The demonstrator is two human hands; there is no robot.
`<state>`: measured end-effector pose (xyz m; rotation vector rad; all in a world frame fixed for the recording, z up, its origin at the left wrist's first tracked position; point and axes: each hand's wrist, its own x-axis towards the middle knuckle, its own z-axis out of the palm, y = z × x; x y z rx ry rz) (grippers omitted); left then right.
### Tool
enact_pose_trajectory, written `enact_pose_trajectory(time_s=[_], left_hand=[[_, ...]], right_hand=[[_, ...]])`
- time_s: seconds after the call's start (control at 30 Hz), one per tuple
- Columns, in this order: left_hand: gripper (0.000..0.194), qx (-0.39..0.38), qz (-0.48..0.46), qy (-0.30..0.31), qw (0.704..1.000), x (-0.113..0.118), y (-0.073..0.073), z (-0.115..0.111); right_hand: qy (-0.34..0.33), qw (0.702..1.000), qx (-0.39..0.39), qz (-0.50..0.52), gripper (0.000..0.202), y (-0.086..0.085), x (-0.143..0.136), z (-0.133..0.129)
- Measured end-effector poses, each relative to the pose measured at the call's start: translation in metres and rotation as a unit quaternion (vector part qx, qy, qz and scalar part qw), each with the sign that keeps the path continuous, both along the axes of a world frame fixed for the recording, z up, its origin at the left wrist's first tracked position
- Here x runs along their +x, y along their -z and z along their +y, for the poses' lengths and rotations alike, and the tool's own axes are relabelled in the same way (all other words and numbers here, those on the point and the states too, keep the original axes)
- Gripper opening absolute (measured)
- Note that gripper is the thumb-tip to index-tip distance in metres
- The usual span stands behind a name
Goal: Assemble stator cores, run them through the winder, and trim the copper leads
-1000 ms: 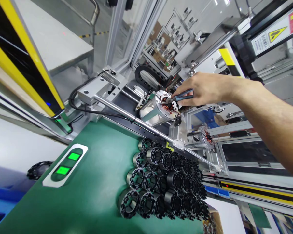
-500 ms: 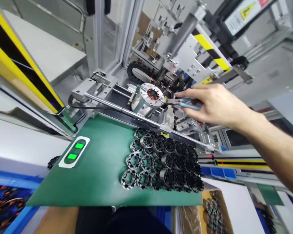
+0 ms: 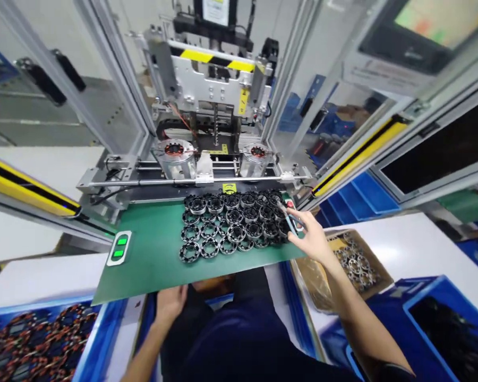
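My right hand (image 3: 313,239) is closed on blue-handled cutting pliers (image 3: 290,218), whose jaws point at the right end of the stacked rings. These black-and-silver stator cores (image 3: 210,248) stand in rows on the green work surface (image 3: 151,276). My left hand (image 3: 172,301) is low, by my lap at the near edge of the green surface, and its fingers are partly hidden. Behind the rings, a left holder (image 3: 179,167) and a right holder (image 3: 254,165) each carry a stator with copper-coloured windings.
A winding machine (image 3: 213,79) rises behind the holders. Yellow-black light bars (image 3: 358,154) flank it. A panel with green buttons (image 3: 119,248) lies on the left. A blue bin (image 3: 90,339) holds wound stators; a cardboard box (image 3: 384,270) of cores stands right.
My right hand has drawn back with the pliers from the left holder to the right end of the core rows. The view has swung level, showing both holders and my left hand.
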<state>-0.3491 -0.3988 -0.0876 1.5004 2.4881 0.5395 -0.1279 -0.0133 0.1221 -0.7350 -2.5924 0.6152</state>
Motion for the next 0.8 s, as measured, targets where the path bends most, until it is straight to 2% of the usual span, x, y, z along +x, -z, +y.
enact_pose_trajectory(time_s=[0.1,0.17,0.23,0.27,0.33,0.43,0.5,0.53,0.6,0.63,0.7,0.73,0.8], left_hand=[[0.014,0.093,0.067,0.094,0.989,0.037,0.007,-0.006],[0.028,0.151,0.096,0.159,0.971,0.059,0.0,-0.008],[0.044,0.196,0.122,0.194,0.953,0.07,-0.02,-0.011],[0.047,0.215,0.136,0.202,0.946,0.07,-0.036,-0.014],[0.045,0.248,0.164,0.209,0.932,0.058,-0.076,-0.023],[0.032,0.28,0.218,0.203,0.913,0.011,-0.152,-0.031],[0.027,0.269,0.256,0.176,0.911,-0.036,-0.206,-0.019],[0.026,0.258,0.272,0.154,0.914,-0.062,-0.231,-0.005],[0.021,0.207,0.282,0.097,0.932,-0.117,-0.277,0.039],[0.024,0.139,0.276,0.03,0.95,-0.143,-0.296,0.067],[0.048,-0.032,0.258,-0.071,0.963,-0.191,-0.321,0.124],[0.057,-0.065,0.252,-0.079,0.962,-0.211,-0.328,0.15],[0.071,-0.109,0.239,-0.087,0.961,-0.243,-0.33,0.19]], right_hand=[[-0.024,1.0,-0.005,0.001,0.072,0.013,-0.016,0.001],[-0.041,0.999,0.003,-0.002,0.064,0.019,-0.035,0.004],[-0.057,0.998,0.016,-0.012,0.053,0.023,-0.053,0.006],[-0.067,0.997,0.023,-0.019,0.049,0.024,-0.059,0.008],[-0.089,0.995,0.038,-0.038,0.044,0.021,-0.067,0.012],[-0.114,0.989,0.067,-0.063,0.046,-0.004,-0.076,0.029],[-0.117,0.986,0.086,-0.078,0.055,-0.032,-0.093,0.049],[-0.113,0.985,0.094,-0.088,0.06,-0.047,-0.106,0.06],[-0.096,0.984,0.104,-0.113,0.067,-0.077,-0.143,0.083],[-0.085,0.982,0.106,-0.13,0.069,-0.089,-0.163,0.095],[-0.068,0.976,0.099,-0.181,0.064,-0.107,-0.205,0.115],[-0.065,0.971,0.088,-0.214,0.059,-0.112,-0.223,0.124],[-0.067,0.954,0.053,-0.286,0.048,-0.115,-0.252,0.138]])
